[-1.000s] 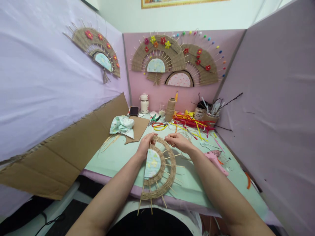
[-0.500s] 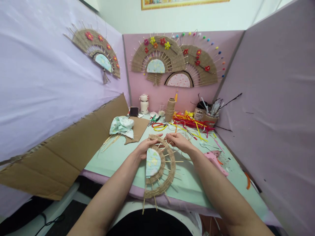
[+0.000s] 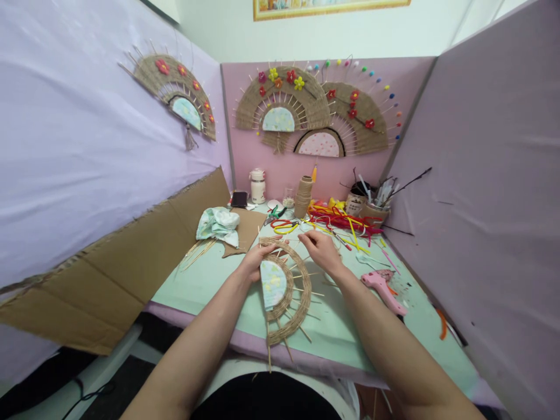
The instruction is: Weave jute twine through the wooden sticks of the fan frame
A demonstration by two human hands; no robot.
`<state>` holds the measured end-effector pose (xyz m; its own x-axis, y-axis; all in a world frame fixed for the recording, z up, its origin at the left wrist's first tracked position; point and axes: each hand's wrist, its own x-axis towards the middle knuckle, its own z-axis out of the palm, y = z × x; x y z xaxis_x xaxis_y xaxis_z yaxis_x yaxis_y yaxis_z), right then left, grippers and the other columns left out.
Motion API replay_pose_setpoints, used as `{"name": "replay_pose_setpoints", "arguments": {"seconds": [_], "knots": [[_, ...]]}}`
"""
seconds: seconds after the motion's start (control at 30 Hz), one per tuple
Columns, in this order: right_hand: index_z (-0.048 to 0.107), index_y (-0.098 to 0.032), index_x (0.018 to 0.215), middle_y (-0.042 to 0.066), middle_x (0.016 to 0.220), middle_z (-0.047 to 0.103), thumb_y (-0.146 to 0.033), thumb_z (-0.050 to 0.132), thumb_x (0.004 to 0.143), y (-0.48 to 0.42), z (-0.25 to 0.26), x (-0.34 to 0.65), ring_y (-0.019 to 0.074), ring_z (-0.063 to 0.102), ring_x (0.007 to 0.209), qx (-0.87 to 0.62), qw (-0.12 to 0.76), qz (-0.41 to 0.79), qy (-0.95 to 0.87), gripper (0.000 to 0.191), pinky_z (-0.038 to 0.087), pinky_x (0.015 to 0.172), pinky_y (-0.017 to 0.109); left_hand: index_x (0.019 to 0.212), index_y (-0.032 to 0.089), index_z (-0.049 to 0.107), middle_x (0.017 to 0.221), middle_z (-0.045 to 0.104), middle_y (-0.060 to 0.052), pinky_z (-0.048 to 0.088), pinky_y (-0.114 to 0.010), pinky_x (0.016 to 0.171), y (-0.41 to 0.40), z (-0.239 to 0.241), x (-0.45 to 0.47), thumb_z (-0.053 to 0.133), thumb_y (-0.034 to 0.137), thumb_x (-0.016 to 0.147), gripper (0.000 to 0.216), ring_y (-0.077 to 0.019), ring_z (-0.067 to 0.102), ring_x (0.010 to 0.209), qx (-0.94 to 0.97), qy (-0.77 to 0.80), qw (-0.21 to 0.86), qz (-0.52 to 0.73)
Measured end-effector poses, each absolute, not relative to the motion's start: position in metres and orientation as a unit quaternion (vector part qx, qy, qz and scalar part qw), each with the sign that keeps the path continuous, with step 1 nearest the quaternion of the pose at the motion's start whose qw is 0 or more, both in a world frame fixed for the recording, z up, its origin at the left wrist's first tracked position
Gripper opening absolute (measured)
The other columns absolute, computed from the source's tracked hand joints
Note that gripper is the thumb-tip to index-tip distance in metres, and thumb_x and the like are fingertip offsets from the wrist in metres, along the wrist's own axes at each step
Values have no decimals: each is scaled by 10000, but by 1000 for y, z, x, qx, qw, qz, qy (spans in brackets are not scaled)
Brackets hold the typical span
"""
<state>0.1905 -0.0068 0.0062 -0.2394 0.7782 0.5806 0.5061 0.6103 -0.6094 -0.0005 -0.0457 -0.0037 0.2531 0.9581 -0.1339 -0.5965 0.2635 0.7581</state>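
A half-made jute fan, with wooden skewer spokes and a pale floral half-disc at its centre, stands on edge over the mint-green table. My left hand grips the fan's upper left rim, fingers closed on it. At the top of the fan my right hand pinches a thin jute cord where it meets the spokes; the cord is barely visible.
A pink glue gun lies right of my forearm. Colourful pipe cleaners, scissors, a twine spool and tool cups crowd the back. Cardboard and a cloth bundle sit left. Finished fans hang on the walls.
The fan has turned and shifted slightly away from me, its lower end swinging left. My right hand lifted a little toward the top rim. My left hand kept its grip.
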Motion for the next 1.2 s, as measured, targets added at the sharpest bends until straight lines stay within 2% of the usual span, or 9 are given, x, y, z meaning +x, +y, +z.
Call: {"name": "replay_pose_setpoints", "arguments": {"seconds": [0.13, 0.37, 0.53, 0.73, 0.9, 1.07, 1.2], "knots": [[601, -175, 692, 14, 623, 541, -439, 462, 859, -8, 8, 191, 143, 475, 604, -406, 485, 161, -758, 342, 339, 588, 262, 1237, 129, 506, 1084, 649, -156, 486, -356, 830, -44, -5, -2, 539, 102, 793, 446, -239, 635, 959, 291, 308, 735, 530], [642, -169, 716, 14, 588, 508, -571, 441, 822, 1, 8, 195, 138, 453, 574, -405, 531, 320, -672, 462, 336, 546, 258, 1221, 181, 533, 994, 679, -79, 499, -314, 803, -40, -1, -10, 482, 130, 837, 391, -181, 654, 874, 219, 263, 737, 583], [630, -169, 704, 13, 577, 468, -662, 451, 756, 3, 7, 195, 112, 369, 506, -397, 496, 437, -637, 527, 277, 466, 247, 1246, 190, 510, 973, 684, -70, 494, -319, 818, -40, 0, -13, 483, 156, 844, 404, -177, 653, 874, 230, 240, 745, 579], [654, -141, 702, -15, 542, 440, -580, 559, 715, -1, 7, 194, 89, 355, 499, -392, 406, 508, -650, 450, 266, 458, 225, 1269, 207, 485, 1043, 669, -88, 489, -354, 839, -39, -3, -12, 508, 169, 831, 441, -197, 642, 925, 257, 246, 711, 606], [661, -144, 701, -24, 562, 447, -506, 608, 694, -1, 6, 196, 83, 366, 517, -401, 396, 511, -649, 365, 264, 473, 220, 1254, 199, 499, 1023, 673, -93, 500, -368, 819, -40, -3, -10, 516, 157, 822, 434, -209, 642, 923, 261, 256, 693, 621], [672, -144, 680, -9, 559, 485, -534, 583, 692, 0, 5, 197, 89, 365, 500, -446, 376, 469, -663, 400, 262, 474, 233, 1230, 174, 510, 1021, 671, -107, 514, -362, 784, -40, -2, -7, 530, 140, 809, 423, -222, 644, 918, 267, 269, 682, 625], [629, -157, 606, -29, 480, 427, -536, 569, 690, 3, -1, 195, 91, 317, 456, -474, 376, 438, -664, 393, 230, 448, 239, 1245, 194, 500, 1065, 658, -102, 497, -383, 833, -45, 0, -5, 537, 156, 808, 440, -224, 637, 943, 281, 258, 694, 611]]}}
